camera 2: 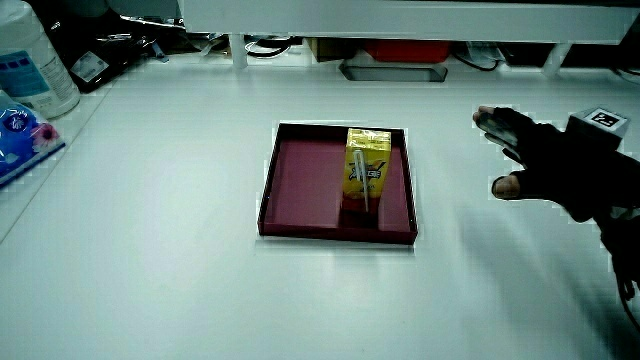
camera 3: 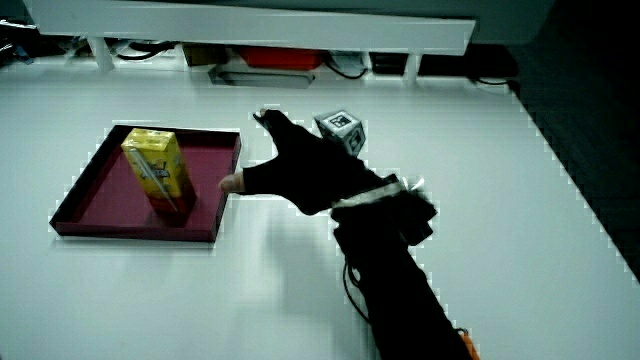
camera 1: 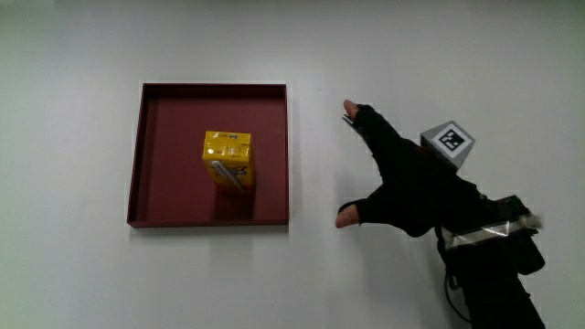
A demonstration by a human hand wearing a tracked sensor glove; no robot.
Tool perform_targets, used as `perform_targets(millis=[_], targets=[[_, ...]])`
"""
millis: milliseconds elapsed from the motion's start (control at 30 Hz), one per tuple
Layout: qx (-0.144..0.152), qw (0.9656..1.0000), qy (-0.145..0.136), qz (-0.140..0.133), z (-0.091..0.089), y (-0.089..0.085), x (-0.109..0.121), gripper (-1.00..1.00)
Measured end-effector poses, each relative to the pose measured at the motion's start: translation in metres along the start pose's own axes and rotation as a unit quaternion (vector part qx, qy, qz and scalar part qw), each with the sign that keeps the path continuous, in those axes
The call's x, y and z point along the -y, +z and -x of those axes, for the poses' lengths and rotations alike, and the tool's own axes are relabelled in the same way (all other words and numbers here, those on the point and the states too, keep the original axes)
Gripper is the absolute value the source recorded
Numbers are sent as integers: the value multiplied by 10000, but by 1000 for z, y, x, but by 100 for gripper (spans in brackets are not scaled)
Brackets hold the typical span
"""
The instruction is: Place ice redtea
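Fingers spread and holding nothing, the hand (camera 1: 407,187) hovers over bare white table (camera 1: 73,274) beside the dark red tray (camera 1: 146,155). The yellow ice redtea carton (camera 1: 228,159) stands upright in the tray, well apart from the hand, straw on its face. In a side view a low partition (camera 2: 400,15) runs along the table's edge, a white bottle (camera 2: 35,60) near one corner.

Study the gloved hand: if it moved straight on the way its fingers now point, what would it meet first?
Probably nothing. The hand hovers beside the dark red tray, open, fingers aimed away from the person over bare table. The yellow drink carton stands in the tray, seemingly off that line.
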Motion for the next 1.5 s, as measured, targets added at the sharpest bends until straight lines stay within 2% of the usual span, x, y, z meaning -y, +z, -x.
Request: perform_targets(millis=[200, 233, 267, 300, 333, 533, 567, 633, 700, 733, 767, 867, 933, 1000, 1100, 1233, 1433, 1500], targets=[[-72, 9998, -56, 172, 3, -14, -22, 0], [-137, 9987, -461, 161, 9, -18, -23, 0], [-32, 9997, -51, 219, 3, -19, -31, 0], [-58, 9997, -17, 234, 4, -22, -35, 0], [-32, 9997, -105, 232, 3, -23, -39, 0], [-130, 9990, 38, 432, 8, -38, -61, 0], [-215, 9987, -176, 435, 10, -41, -62, 0], [-176, 9987, 65, 473, 8, -45, -71, 0], [-182, 9986, 80, 481, 5, -48, -79, 0], [-295, 9981, 131, 517, 6, -51, -81, 0], [-262, 9984, -124, 488, 4, -53, -84, 0], [-419, 9975, -12, 566, 6, -61, -92, 0], [-332, 9978, 135, 553, -1, -64, -100, 0], [-452, 9971, 194, 582, -4, -68, -106, 0], [-548, 9963, 162, 645, -3, -74, -110, 0], [-495, 9963, 256, 651, -6, -78, -115, 0], [-598, 9962, 360, 524, -8, -76, -114, 0], [-633, 9962, 399, 446, -7, -75, -113, -7]])
